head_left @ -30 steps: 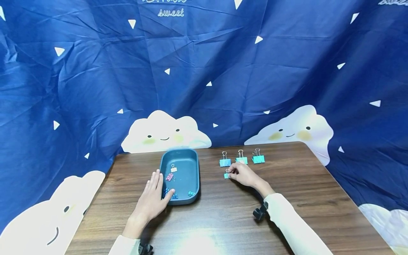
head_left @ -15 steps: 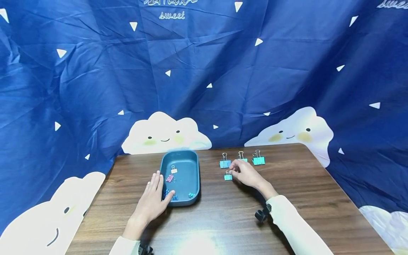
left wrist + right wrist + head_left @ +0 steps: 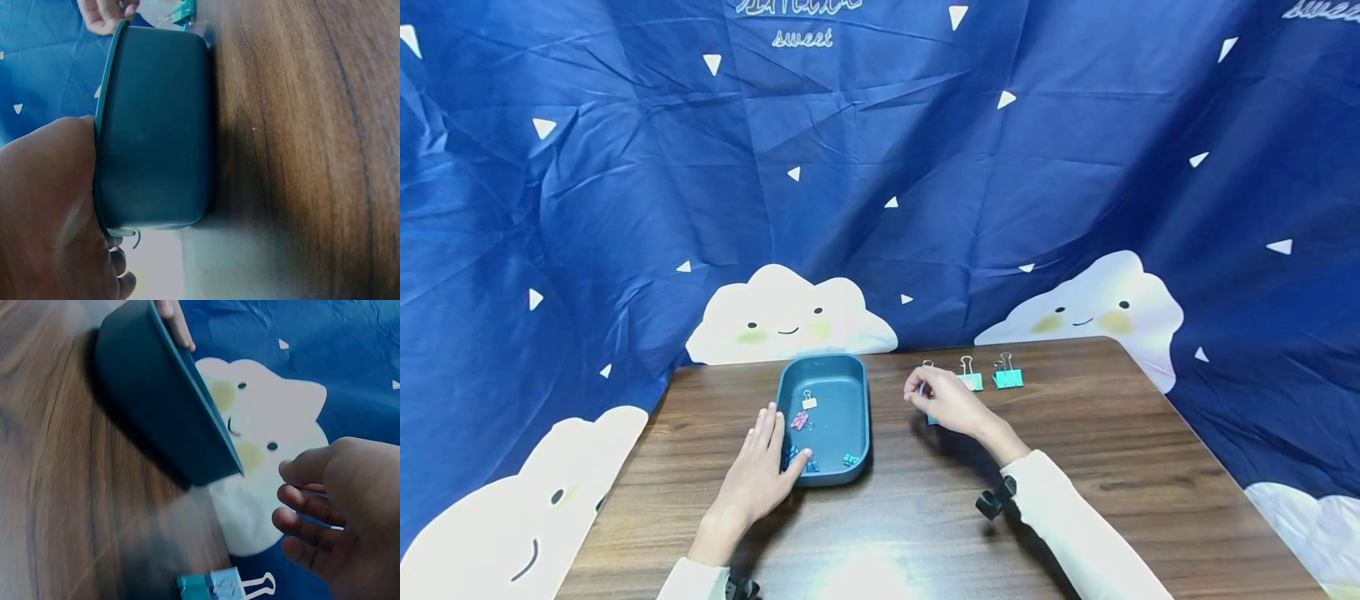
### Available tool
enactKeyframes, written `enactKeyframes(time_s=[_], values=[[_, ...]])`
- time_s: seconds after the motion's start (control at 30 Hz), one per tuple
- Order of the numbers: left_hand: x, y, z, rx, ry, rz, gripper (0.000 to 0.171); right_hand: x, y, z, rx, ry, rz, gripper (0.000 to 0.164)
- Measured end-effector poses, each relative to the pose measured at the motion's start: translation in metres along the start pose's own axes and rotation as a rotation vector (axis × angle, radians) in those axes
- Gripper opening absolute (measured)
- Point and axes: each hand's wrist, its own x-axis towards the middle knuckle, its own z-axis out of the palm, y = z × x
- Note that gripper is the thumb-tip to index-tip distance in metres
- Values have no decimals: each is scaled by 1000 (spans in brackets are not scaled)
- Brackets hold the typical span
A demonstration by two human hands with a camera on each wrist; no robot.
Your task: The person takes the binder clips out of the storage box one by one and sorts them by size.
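Observation:
A dark teal box [image 3: 838,429] stands on the table, with my left hand [image 3: 754,475] resting along its left rim, fingers straight and thumb over the near corner. Inside lie a cream binder clip [image 3: 809,403], a pink binder clip [image 3: 800,420], blue binder clips [image 3: 812,467] and a small teal binder clip [image 3: 850,459]. My right hand [image 3: 953,405] hovers right of the box, fingers loosely bent; in the right wrist view nothing is between them. It partly hides a small teal binder clip [image 3: 932,420] and the larger blue binder clip [image 3: 226,585] behind it.
Two larger teal binder clips, the middle one [image 3: 972,382] and the rightmost one [image 3: 1008,379], stand upright in the back row. The wooden table [image 3: 1112,467] ends at a blue curtain [image 3: 880,167] with white clouds.
My right hand has let go of the small teal binder clip, leaving it standing before the back row, and moved left toward the box. The left hand has stayed put.

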Motion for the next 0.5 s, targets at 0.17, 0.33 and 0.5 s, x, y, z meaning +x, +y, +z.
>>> enactKeyframes(time_s=[0.17,0.33,0.5], values=[[0,0,0,0,-7,-2,92,9,-17,3,-16,-18,-10,9],[0,0,-1,0,-4,1,92,19,-30,8,-13,-37,-40,8],[0,0,-1,1,9,5,92,30,-40,15,-7,-76,-76,8]])
